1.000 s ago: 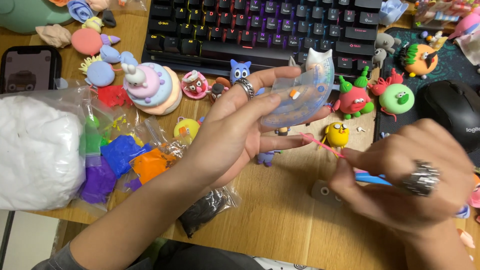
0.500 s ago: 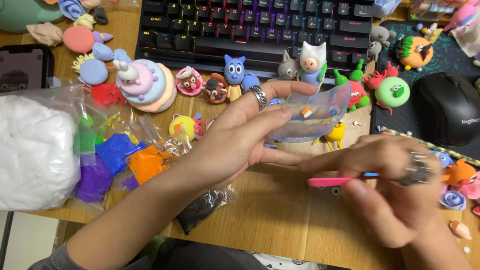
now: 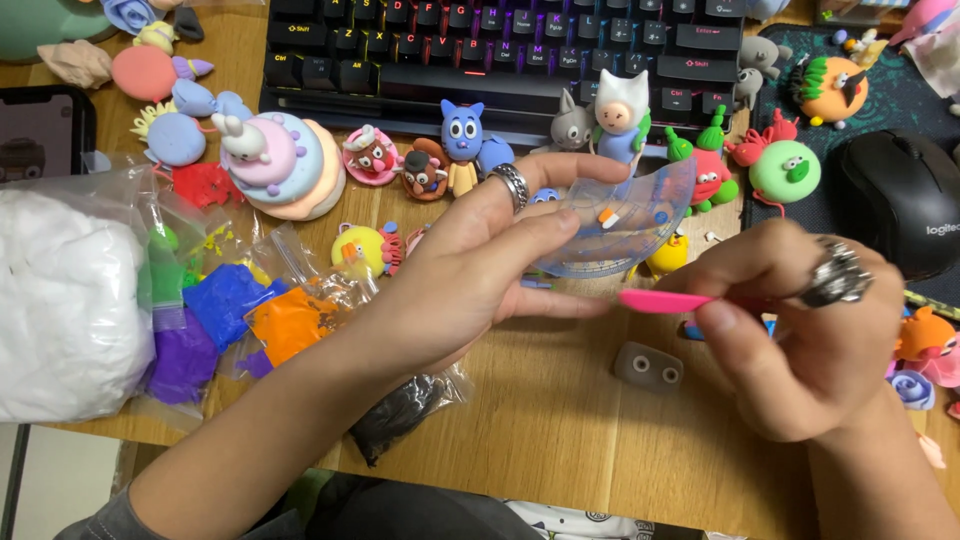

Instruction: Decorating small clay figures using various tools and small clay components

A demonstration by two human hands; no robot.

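My left hand, a ring on one finger, holds a clear plastic protractor flat above the wooden desk. A tiny orange-and-white clay piece sits on the protractor. My right hand, wearing a large silver ring, grips a pink sculpting tool whose tip points left, just under the protractor's edge and close to my left fingers. A small grey clay piece with two holes lies on the desk below the tool.
Many small clay figures stand along the front of a black keyboard. Bags of white, blue, orange, purple and black clay lie at the left. A black mouse sits on a dark pad at the right, a phone at far left.
My left hand has lowered and levelled the protractor. My right hand has moved up and left, bringing the pink tool's tip under the protractor's edge. The view has shifted down slightly.
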